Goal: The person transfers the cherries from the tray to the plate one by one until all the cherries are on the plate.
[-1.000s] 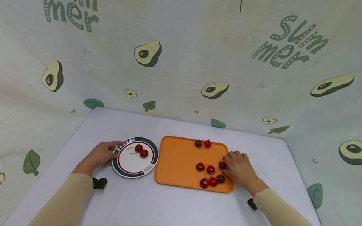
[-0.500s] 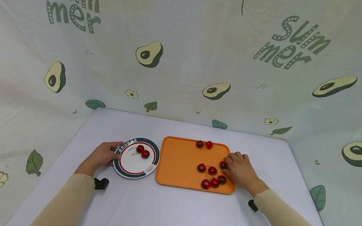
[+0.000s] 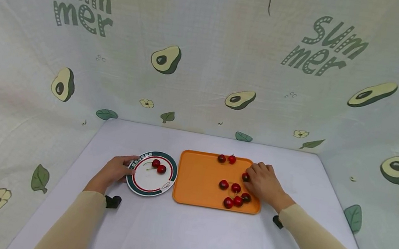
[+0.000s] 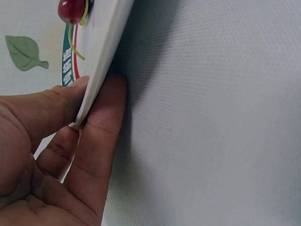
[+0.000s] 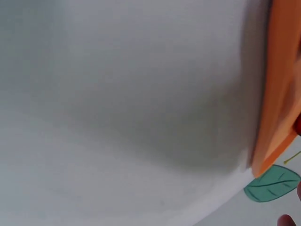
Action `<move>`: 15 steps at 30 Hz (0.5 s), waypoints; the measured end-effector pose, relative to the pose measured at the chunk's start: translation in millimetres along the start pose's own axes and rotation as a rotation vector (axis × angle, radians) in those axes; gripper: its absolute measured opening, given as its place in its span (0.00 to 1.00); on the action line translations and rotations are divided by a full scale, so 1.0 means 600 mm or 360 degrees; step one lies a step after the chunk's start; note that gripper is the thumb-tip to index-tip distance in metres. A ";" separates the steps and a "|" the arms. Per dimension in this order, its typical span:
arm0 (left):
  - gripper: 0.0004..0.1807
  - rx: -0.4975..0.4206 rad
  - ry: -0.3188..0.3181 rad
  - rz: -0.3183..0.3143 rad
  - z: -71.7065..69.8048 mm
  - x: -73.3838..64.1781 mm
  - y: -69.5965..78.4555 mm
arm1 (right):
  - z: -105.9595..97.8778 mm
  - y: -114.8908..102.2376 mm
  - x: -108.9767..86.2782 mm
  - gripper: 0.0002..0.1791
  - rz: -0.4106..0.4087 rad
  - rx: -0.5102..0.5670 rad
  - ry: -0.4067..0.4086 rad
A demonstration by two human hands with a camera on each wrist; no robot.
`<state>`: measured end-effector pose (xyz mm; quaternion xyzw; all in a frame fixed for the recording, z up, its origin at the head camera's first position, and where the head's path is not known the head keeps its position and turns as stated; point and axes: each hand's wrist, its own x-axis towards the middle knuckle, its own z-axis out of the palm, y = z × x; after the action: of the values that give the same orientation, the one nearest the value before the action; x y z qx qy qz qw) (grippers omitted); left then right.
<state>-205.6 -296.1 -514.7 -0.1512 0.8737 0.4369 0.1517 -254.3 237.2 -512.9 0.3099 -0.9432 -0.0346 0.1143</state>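
Note:
My left hand point(image 3: 115, 171) grips the left rim of a round white plate point(image 3: 143, 178) with a green and red border. In the left wrist view, the thumb lies on top of the plate point(image 4: 106, 52) and fingers reach underneath. Two stemmed cherries point(image 3: 155, 163) lie on it. At the right edge of an orange tray point(image 3: 196, 178), my right hand point(image 3: 265, 184) pinches a dark red cherry point(image 3: 245, 177) at its fingertips, partly hidden by the hand. Only slivers of the right fingertips point(image 5: 285, 220) show in the right wrist view.
Several more cherries point(image 3: 235, 187) lie in the tray's right half, two of them point(image 3: 222, 158) at its far edge. A white table point(image 3: 184, 240) carries everything. Printed cloth point(image 3: 208, 58) rises behind and at both sides.
The right hand has shifted slightly away from me over the tray, and the cherry at its fingertips has moved with it. The left hand stays on the plate. The head view drifts slightly.

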 end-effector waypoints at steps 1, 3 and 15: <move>0.34 0.0005 0.0003 0.0000 -0.001 0.000 0.000 | -0.001 -0.001 0.004 0.24 -0.0012 -0.0013 0.0018; 0.34 0.0011 0.0005 0.0004 -0.002 0.000 -0.002 | -0.003 -0.003 0.013 0.24 -0.0029 -0.0037 0.0042; 0.33 -0.0016 0.0018 -0.0013 0.001 0.010 -0.006 | -0.030 -0.046 0.071 0.22 -0.0175 -0.0075 0.0064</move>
<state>-209.4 -298.4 -520.1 -0.1581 0.8716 0.4399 0.1479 -267.3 189.7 -490.9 0.3592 -0.9212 -0.0569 0.1386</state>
